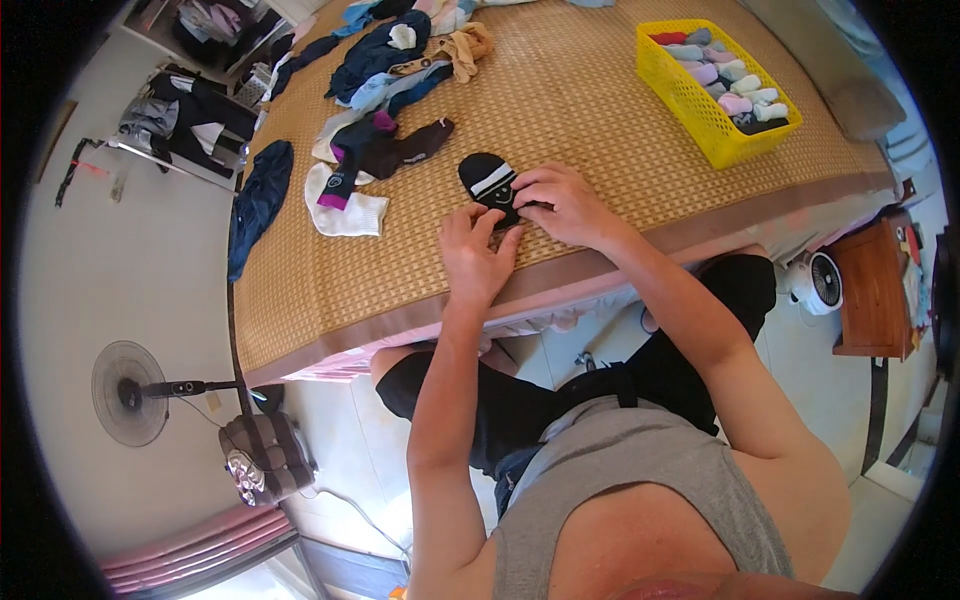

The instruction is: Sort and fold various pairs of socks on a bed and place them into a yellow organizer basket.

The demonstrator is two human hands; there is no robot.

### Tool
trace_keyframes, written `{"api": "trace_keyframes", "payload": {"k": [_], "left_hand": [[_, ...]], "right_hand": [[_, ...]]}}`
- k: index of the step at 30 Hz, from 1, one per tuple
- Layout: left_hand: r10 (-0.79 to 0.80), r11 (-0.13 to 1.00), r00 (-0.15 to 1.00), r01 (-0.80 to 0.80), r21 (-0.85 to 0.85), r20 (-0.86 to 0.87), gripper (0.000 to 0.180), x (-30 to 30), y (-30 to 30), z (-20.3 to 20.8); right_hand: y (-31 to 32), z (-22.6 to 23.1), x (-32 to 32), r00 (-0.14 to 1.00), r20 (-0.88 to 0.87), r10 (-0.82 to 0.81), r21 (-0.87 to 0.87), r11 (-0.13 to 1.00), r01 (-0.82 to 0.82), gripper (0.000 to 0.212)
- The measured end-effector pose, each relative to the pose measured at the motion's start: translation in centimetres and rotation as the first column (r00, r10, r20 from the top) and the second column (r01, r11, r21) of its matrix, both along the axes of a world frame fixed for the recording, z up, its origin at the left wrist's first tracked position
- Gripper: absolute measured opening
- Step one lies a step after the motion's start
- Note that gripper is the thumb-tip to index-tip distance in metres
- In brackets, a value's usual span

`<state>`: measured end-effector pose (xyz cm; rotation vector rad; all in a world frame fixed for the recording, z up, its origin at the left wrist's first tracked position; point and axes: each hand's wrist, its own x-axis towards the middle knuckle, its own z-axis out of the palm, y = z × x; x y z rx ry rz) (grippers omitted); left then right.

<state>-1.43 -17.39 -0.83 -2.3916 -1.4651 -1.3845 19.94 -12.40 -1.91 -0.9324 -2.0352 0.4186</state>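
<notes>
A black sock (pixel 484 173) with a white band and a small smiley face lies folded on the woven mat of the bed, close to its front edge. My left hand (pixel 475 255) is at the sock's near end, its fingers and thumb curled in on the fabric. From the right, my right hand (pixel 563 205) grips the sock's side with bent fingers. Both hands partly cover it. To the left are a white sock (pixel 362 215) and a dark sock with purple parts (pixel 343 180); a dark brown sock (pixel 410 148) lies just beyond.
A yellow basket (pixel 735 148) of rolled socks stands at the back right of the mat (pixel 570 80). Loose clothes (pixel 385 60) are heaped at the far left, with dark blue clothing (pixel 262 205) at the left edge. A standing fan (pixel 130 392) is at lower left.
</notes>
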Motion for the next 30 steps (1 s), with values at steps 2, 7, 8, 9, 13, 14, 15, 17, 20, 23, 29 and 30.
{"api": "trace_keyframes", "payload": {"k": [2,7,8,9,13,14,15,17,20,23,29,30], "left_hand": [[0.021,1.000,1.000,-0.021,-0.002,-0.023,0.020,-0.3,0.1,-0.1],[0.070,0.996,0.997,-0.070,-0.048,-0.013,0.023,-0.6,0.4,-1.0],[0.070,0.996,0.997,-0.071,-0.051,-0.009,0.023,-0.4,0.4,-1.0],[0.077,0.994,0.997,-0.078,-0.073,-0.013,0.020,-0.4,0.3,-1.0],[0.164,0.982,0.985,-0.167,-0.082,-0.046,0.017,0.1,0.8,-1.2],[0.168,0.982,0.985,-0.171,-0.084,-0.045,0.017,0.0,0.9,-1.3],[0.178,0.979,0.982,-0.183,-0.094,-0.059,0.017,0.2,1.0,-1.4],[0.187,0.975,0.980,-0.194,-0.104,-0.071,0.017,0.4,1.5,-1.3],[0.241,0.958,0.962,-0.257,-0.126,-0.128,0.014,0.2,2.2,-1.3],[0.257,0.953,0.948,-0.281,-0.113,-0.188,0.013,0.4,2.7,-0.8],[0.197,0.979,0.980,-0.197,-0.051,-0.001,0.021,-0.1,2.0,-1.3],[0.186,0.981,0.983,-0.186,-0.050,0.002,0.021,0.0,1.7,-1.2]], "right_hand": [[0.1,0.1,-0.5,0.999,-0.017,-0.034,0.083,0.996,0.035,0.012],[0.6,-0.1,-1.2,0.998,-0.043,-0.050,0.066,0.996,0.053,0.015],[0.6,-0.1,-1.2,0.997,-0.020,-0.076,0.056,0.995,0.077,0.017],[0.6,0.2,-1.3,0.997,-0.018,-0.072,0.056,0.996,0.073,0.017],[0.0,1.3,-1.9,0.987,0.020,-0.162,-0.069,0.984,0.163,0.023],[-0.2,1.4,-2.1,0.983,-0.013,-0.185,-0.067,0.981,0.184,0.024],[-0.1,1.3,-1.9,0.983,-0.010,-0.186,-0.066,0.981,0.185,0.024],[0.0,1.1,-1.4,0.993,-0.046,-0.111,0.166,0.979,0.118,0.022],[-0.1,0.9,-1.6,0.997,0.003,-0.078,0.180,0.981,0.076,0.019],[0.1,0.6,-1.5,0.996,0.036,-0.085,0.171,0.982,0.078,0.015],[0.2,0.7,-2.2,0.982,0.110,-0.152,0.159,0.978,0.134,0.014],[0.3,0.7,-2.2,0.978,0.128,-0.163,0.128,0.981,0.146,0.015]]}}
